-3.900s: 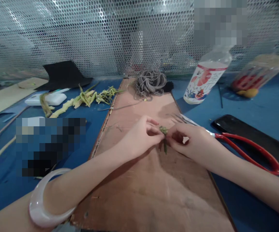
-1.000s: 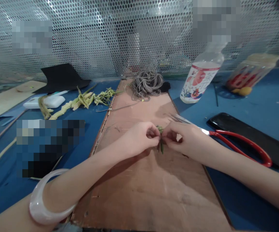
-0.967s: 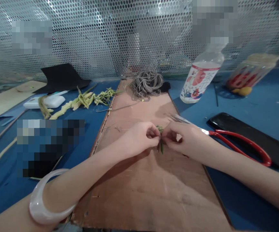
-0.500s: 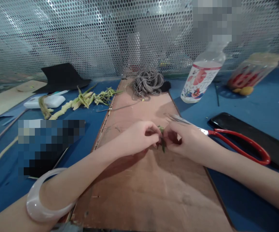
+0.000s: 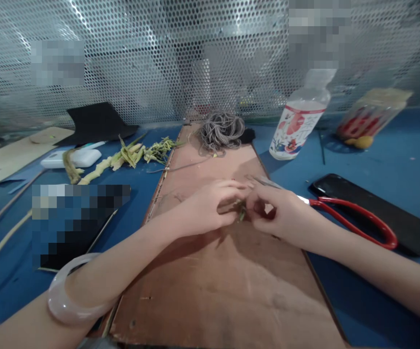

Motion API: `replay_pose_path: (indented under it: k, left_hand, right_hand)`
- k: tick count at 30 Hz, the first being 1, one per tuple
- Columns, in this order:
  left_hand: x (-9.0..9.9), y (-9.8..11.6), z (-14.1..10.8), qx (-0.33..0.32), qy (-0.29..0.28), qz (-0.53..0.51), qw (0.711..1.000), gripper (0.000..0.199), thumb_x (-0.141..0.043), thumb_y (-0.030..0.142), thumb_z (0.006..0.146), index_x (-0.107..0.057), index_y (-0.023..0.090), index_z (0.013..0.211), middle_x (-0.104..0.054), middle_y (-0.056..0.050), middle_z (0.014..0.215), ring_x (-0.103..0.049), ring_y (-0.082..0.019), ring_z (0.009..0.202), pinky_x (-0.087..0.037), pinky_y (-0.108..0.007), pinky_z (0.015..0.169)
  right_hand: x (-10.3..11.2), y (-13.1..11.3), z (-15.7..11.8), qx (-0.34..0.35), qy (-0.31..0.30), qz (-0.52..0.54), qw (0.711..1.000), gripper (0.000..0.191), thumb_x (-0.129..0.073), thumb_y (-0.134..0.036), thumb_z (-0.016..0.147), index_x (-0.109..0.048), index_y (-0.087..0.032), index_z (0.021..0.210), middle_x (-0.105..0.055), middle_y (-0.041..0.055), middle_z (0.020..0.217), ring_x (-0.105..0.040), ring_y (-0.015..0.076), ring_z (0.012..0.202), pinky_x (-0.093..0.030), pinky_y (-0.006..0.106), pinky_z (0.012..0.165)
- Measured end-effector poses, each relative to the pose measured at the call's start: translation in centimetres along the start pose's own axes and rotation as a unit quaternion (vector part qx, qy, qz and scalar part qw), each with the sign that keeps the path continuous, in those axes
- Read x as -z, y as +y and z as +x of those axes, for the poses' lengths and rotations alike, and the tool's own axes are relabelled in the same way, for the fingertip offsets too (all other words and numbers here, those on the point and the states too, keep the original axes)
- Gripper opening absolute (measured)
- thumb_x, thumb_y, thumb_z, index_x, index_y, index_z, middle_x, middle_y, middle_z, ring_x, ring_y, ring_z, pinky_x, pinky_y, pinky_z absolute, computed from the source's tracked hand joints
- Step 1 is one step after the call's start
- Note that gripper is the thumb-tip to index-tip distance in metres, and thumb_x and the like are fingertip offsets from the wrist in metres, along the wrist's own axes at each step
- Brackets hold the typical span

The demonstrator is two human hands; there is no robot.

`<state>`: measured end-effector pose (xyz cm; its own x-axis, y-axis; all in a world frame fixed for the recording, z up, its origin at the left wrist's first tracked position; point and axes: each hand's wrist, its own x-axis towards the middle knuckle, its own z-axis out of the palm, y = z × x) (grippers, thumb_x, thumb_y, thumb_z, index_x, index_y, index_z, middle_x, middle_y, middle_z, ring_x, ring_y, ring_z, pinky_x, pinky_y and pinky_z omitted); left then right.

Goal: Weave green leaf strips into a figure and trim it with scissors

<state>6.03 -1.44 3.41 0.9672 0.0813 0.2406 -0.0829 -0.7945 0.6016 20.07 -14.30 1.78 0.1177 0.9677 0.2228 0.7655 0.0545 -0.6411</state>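
Both hands meet over a long brown wooden board [image 5: 202, 291]. Between their fingertips is a small green plant piece [image 5: 242, 213], mostly hidden by the fingers. My left hand [image 5: 215, 206] curls around its left side, thumb and fingers closing at the piece. From the right, my right hand [image 5: 280, 211] pinches at the same piece, thumb and forefinger making a ring. Behind the right hand lie scissors with red handles [image 5: 358, 220], their blades partly covered by that hand; it does not grip them.
A black phone [image 5: 373, 211] lies under the scissors' handles. A tangle of grey cord [image 5: 221, 131] sits at the board's far end. To the right stand a labelled bottle [image 5: 299, 128] and a jar [image 5: 369, 116]. Peeled plant pieces [image 5: 130, 152] and a dark device [image 5: 82, 232] are on the left.
My left fingers have straightened and reach further over the green piece, towards the right hand. The right hand keeps its pinch. The whole view has shifted slightly.
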Motion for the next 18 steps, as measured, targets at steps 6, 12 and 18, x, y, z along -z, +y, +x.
replay_pose_path:
  k: [6, 12, 18]
  left_hand:
    - [0.6, 0.7, -0.3, 0.040, 0.007, -0.035, 0.999, 0.011, -0.056, 0.020, 0.076, -0.063, 0.020, 0.084, -0.056, -0.003, 0.113, -0.051, -0.016, 0.106, -0.036, -0.030, 0.093]
    - [0.5, 1.5, -0.4, 0.109, 0.009, -0.122, 0.987, 0.014, -0.052, 0.026, 0.079, -0.060, 0.017, 0.086, -0.062, -0.003, 0.097, -0.057, -0.014, 0.091, -0.040, -0.027, 0.086]
    - [-0.1, 2.2, -0.5, 0.150, 0.017, -0.166, 0.974, 0.017, -0.054, 0.030, 0.078, -0.058, 0.015, 0.084, -0.062, -0.001, 0.084, -0.056, -0.013, 0.082, -0.041, -0.024, 0.077]
  right_hand:
    - [0.2, -0.5, -0.4, -0.120, -0.053, 0.208, 0.969, 0.006, -0.050, -0.020, 0.074, -0.045, -0.020, 0.078, -0.044, -0.0059, 0.062, -0.048, 0.0056, 0.040, -0.042, 0.016, 0.032]
    - [0.6, -1.2, -0.1, -0.168, -0.070, 0.313, 0.932, 0.009, -0.051, -0.023, 0.076, -0.044, -0.019, 0.076, -0.049, -0.0073, 0.052, -0.044, 0.0048, 0.033, -0.038, 0.014, 0.029]
    - [0.1, -1.2, -0.3, -0.189, -0.063, 0.361, 0.911, 0.014, -0.054, -0.028, 0.076, -0.042, -0.019, 0.076, -0.049, -0.0078, 0.052, -0.044, 0.0050, 0.035, -0.039, 0.014, 0.029]
